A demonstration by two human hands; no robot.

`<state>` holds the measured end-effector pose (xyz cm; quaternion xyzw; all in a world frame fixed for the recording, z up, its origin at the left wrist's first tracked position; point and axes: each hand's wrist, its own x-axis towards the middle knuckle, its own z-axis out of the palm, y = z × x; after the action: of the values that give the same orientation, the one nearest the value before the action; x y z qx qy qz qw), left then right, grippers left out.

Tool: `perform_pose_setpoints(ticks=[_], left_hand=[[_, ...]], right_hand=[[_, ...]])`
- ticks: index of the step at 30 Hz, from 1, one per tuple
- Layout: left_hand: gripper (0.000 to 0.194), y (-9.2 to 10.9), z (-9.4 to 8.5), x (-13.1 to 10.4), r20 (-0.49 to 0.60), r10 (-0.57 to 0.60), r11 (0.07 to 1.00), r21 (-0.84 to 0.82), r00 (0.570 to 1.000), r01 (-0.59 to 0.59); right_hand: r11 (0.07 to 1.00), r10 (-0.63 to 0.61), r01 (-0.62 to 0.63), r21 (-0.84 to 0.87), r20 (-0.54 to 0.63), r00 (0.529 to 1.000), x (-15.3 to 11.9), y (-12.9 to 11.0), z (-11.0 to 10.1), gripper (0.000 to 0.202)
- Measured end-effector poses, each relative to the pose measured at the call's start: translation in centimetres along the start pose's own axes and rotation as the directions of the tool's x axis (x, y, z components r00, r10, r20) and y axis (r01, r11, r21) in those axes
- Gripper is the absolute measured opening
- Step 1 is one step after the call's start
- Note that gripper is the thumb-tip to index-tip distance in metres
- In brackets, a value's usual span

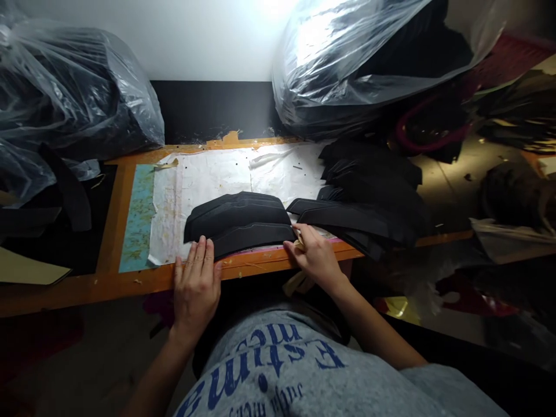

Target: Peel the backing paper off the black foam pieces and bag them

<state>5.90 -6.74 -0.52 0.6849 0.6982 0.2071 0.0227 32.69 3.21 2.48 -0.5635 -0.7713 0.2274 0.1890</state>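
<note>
1. Head view: the left hand lies flat at the near edge of the table, fingers straight and close together, fingertips touching the near left end of a black curved fabric piece.
2. The right hand rests at the right end of that same piece, fingers bent and pinching at its edge; a pale strip shows beneath the hand, and whether the hand holds it cannot be told.
3. The piece lies near the middle of the table's near edge, on white paper, with a small stack of similar black pieces touching it just beyond.
4. To the right, a larger fanned pile of black pieces spreads over the table's right part.
5. A teal sheet lies left of the paper.
6. Clear plastic bags of dark material stand at the far left and far right.
7. The person's grey shirt with blue lettering fills the near foreground.
</note>
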Motion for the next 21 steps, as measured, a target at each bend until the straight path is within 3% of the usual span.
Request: perform_pose_setpoints(ticks=[3,7,11,13,15,16,18,19,21], left_hand=[[0.047,-1.6,-0.6,0.8,-0.108,0.054,0.996,-0.069,0.993,-0.062],[0.028,-1.5,-1.0,1.8,-0.203,0.034,0.977,-0.201,0.979,-0.075],[0.018,-2.7,-2.4,2.5,-0.216,-0.11,0.959,-0.278,0.97,0.047],[0.021,-5.3,-3.9,3.4,-0.278,-0.199,0.97,-0.192,0.94,0.149],[0.032,-9.4,-5.9,4.0,-0.368,-0.323,0.945,-0.068,0.872,0.321],[0.041,-11.7,-6.9,4.0,-0.409,-0.401,0.901,-0.013,0.82,0.434],[0.06,-15.9,-8.8,3.6,-0.391,-0.577,0.771,0.029,0.717,0.636],[0.06,-17.5,-9.4,3.3,-0.333,-0.64,0.727,0.031,0.693,0.686],[0.044,-19.4,-10.0,2.9,-0.261,-0.672,0.717,0.008,0.693,0.697]], right_hand=[[0.996,0.029,-0.024,0.085,-0.064,0.998,0.0,0.1,-0.3,0.019],[0.927,0.043,-0.017,0.375,-0.063,0.997,0.5,-0.6,-1.3,0.015],[0.804,0.116,-0.009,0.595,-0.142,0.983,-0.8,1.5,-5.5,0.022],[0.793,0.302,-0.106,0.6,-0.235,0.924,-1.8,4.9,-8.2,0.03],[0.807,0.463,-0.238,0.541,-0.33,0.823,-2.2,9.3,-10.1,0.039],[0.855,0.468,-0.279,0.437,-0.417,0.779,-2.1,11.3,-10.6,0.041],[0.915,0.389,-0.383,0.128,-0.532,0.752,-2.0,13.7,-10.8,0.044],[0.922,0.313,-0.387,0.004,-0.597,0.739,-2.1,13.9,-10.6,0.044],[0.93,0.15,-0.334,-0.15,-0.677,0.721,-2.4,12.3,-10.1,0.042]])
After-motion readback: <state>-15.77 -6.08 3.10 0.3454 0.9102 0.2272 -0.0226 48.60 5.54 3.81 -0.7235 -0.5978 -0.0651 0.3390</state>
